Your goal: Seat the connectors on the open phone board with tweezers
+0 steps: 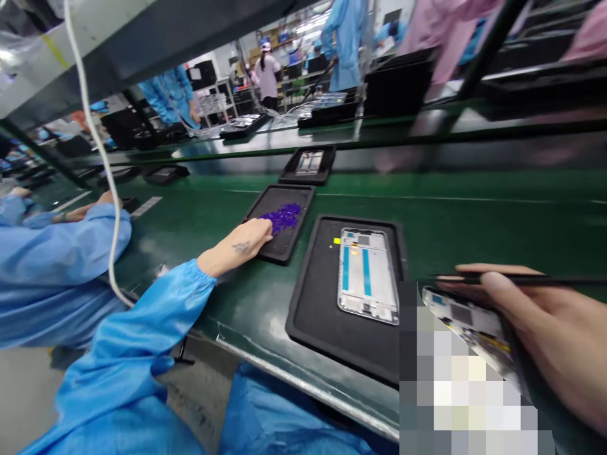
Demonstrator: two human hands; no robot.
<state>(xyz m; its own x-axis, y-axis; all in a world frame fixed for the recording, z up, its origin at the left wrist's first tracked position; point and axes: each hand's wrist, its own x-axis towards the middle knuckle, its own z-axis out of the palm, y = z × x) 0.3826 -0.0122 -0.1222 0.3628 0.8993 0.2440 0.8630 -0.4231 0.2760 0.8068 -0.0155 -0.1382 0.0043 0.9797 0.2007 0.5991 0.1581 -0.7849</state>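
My left hand [246, 243] reaches into a small black tray [279, 249] at its left edge. Its fingers are closed together beside a spread of tiny purple pieces [287, 217], too small to name; any piece between the fingertips is hidden. At the right, my right hand [550, 328] has its thumb and fingers closed around a thin black rod-like thing [564, 280]. Just beneath that thumb is a tilted phone frame [474, 319], partly covered by a pixelated patch. Another phone frame [367, 275], silver with blue strips, lies in a larger black tray [313, 303] between my hands.
A further black tray [327, 170] holding a phone part stands behind. A white cable [97, 136] hangs at the left. A co-worker's blue sleeve [57, 246] rests over the green bench [474, 227] on that side. The bench's front edge [303, 379] runs below the larger tray.
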